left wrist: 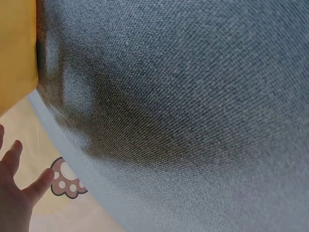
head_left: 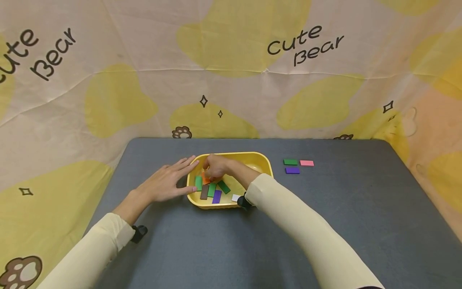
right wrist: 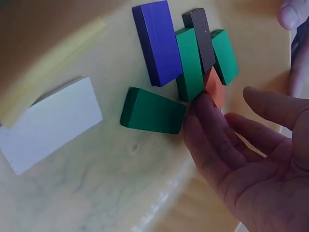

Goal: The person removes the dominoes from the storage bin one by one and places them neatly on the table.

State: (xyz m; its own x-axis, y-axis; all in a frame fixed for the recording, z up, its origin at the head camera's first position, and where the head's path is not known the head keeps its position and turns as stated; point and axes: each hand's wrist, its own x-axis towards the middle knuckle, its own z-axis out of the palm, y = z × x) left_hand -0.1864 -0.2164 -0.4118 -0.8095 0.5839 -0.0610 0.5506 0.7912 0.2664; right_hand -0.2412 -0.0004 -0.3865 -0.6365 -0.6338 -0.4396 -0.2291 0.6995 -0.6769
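Fingertips of the right hand (head_left: 215, 166) touch the orange block (right wrist: 216, 89) inside the yellow tray (head_left: 261, 161), grip unclosed; left hand (head_left: 167, 182) lies flat beside it.

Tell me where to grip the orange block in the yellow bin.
Pinch the orange block by its free lower end, coming from above on the right hand's side. It lies flat, its upper end wedged among green blocks in the yellow bin.

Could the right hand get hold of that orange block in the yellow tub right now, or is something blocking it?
Probably yes. The right hand is already inside the yellow tub, a fingertip touching the orange block. Green blocks crowd and partly overlap it, so the grip may be fiddly, but nothing covers it from above.
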